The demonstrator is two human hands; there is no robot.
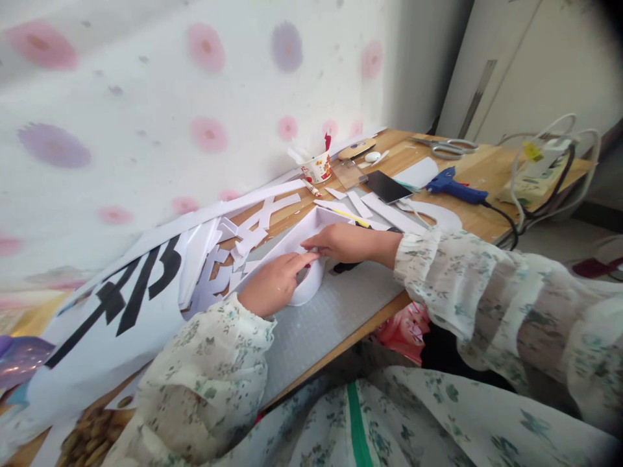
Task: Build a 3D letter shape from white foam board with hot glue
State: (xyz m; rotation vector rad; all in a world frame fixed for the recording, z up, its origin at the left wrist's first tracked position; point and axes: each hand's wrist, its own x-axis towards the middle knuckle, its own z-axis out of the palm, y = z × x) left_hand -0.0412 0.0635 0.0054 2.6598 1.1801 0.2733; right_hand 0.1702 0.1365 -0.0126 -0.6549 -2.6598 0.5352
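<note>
A white, thin-walled hollow piece (311, 285), like an open letter or tray shape in foam board or card, rests on the grey mat (311, 337). My left hand (275, 279) is closed on its near-left wall, with the index finger stretched along the rim. Coming in from the right, my right hand (338, 241) is closed at the inner edge of the same piece, its fingertips almost meeting those of the left. What lies under the fingertips is hidden. A yellow-and-black pen or craft knife (355, 219) lies just beyond the right hand.
White offcuts (256, 240) lie beyond the piece. A paper cup (317, 167), a black phone-like slab (388, 187), a blue glue gun (457, 187) and scissors (448, 149) stand farther back. Cables (530, 175) run at the right. A white sheet with black strokes (126, 305) lies left.
</note>
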